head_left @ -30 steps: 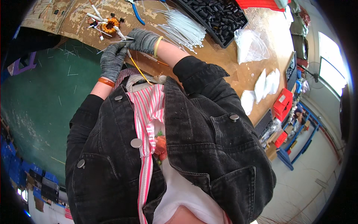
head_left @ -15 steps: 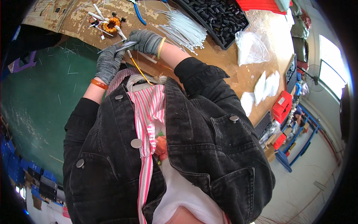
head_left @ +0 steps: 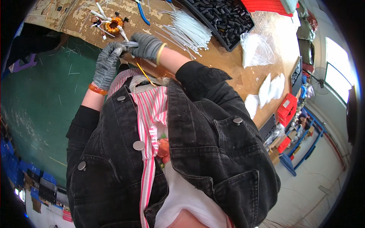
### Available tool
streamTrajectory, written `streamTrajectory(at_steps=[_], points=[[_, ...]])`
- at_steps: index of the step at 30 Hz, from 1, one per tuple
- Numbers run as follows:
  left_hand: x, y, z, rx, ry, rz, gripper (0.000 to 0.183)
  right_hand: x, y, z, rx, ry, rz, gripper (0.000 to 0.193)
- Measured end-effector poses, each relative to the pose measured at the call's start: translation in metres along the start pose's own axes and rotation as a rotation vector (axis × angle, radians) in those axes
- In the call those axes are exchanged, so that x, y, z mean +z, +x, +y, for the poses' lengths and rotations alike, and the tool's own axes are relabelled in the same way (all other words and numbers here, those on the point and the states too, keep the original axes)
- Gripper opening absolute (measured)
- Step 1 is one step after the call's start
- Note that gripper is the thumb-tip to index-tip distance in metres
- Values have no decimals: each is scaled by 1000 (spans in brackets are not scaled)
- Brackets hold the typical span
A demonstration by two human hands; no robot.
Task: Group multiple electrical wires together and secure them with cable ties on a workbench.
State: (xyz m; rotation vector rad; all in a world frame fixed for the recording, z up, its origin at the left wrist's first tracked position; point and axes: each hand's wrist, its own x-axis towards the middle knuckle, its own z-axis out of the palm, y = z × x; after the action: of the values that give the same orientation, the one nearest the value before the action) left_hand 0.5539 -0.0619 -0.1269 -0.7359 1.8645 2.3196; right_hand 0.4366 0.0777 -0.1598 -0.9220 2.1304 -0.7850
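My left hand (head_left: 106, 64), in a grey knit glove, is closed, its fingertips meeting the other hand just below a copper-wound ring coil (head_left: 113, 26). What it pinches is hidden. My right hand (head_left: 147, 46), gloved alike, is closed around thin whitish strips (head_left: 131, 44) that look like cable ties; their ends reach my left fingertips. A white-sleeved lead (head_left: 124, 35) runs from the coil down toward both hands. Below them, a yellow wire (head_left: 142, 71) slants toward my clothing.
Loose white cable ties (head_left: 188, 30) are heaped right of my hands. Behind them stands a black tray (head_left: 227, 47) of small black parts. A clear plastic bag (head_left: 256, 49) and white packets (head_left: 272, 89) lie farther right. Blue-handled pliers (head_left: 143, 15) rest at the back.
My left hand has shifted slightly upward and its fingertips have closed in on the strips. My right hand has moved a little down and its wrist left. The coil has stayed in place.
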Motion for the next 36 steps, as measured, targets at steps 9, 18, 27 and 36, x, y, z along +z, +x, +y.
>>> streamTrajectory(at_steps=[9,18,27,36], points=[[5,7,-3,68,89,-17,15,8,-4,6,138,-88,34,37],[8,11,7,68,25,13,17,16,-18,13,186,54,-106,38],[13,-41,22,708,653,1,20,-25,-27,38,466,1208,229,34],[46,-9,5,6,893,-147,25,-24,-18,14,361,1804,284,40]])
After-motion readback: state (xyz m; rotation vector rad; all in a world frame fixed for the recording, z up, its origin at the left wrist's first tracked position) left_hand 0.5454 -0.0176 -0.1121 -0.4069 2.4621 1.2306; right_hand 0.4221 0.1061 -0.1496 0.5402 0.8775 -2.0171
